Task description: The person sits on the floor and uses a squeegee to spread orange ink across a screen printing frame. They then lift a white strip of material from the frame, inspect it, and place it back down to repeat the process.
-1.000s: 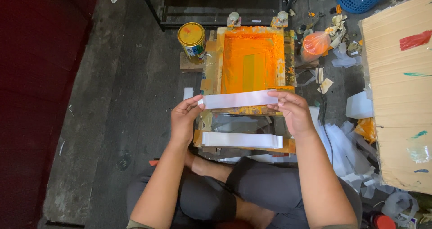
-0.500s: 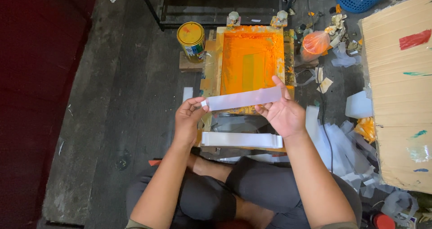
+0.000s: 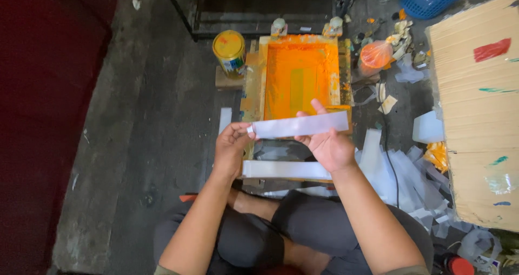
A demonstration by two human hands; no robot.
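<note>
While left fingers (image 3: 241,130) pinch its end, the strip (image 3: 300,126) crosses right fingers (image 3: 312,140).

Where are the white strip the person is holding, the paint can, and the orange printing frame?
white strip (image 3: 303,126), head view, middle of its face.
paint can (image 3: 228,44), head view, yellow lid.
orange printing frame (image 3: 281,64), head view, inked mesh.

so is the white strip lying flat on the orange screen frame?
No, the white strip is held up between left hand and right hand.
</note>
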